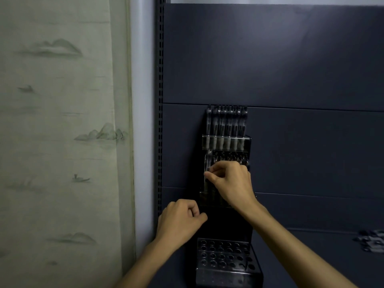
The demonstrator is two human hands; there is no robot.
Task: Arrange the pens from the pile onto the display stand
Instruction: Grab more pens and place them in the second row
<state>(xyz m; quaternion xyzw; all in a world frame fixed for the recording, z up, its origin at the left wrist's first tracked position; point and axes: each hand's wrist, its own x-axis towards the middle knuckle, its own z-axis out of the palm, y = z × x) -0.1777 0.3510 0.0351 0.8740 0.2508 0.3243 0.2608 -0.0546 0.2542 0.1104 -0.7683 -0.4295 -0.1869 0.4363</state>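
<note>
A tiered clear-and-black display stand [246, 140] leans against the dark back panel. Its top tier holds a row of several dark pens [227, 121]. Its bottom tier [226, 256] is a block of round holes with nothing in them. My right hand [230, 181] is at the left end of the middle tier, its fingertips pinched on a clear-bodied pen [207, 163] that stands upright there. My left hand [180, 219] is curled into a loose fist beside the stand's left edge, and I see nothing in it. The pile of pens [372, 243] lies at the far right, blurred.
A slotted shelf upright [160, 100] runs down the left side of the dark panel [291, 59]. Left of it hangs a pale curtain [62, 121] printed with mountains. A dark shelf surface [322, 242] carries the stand and the pile.
</note>
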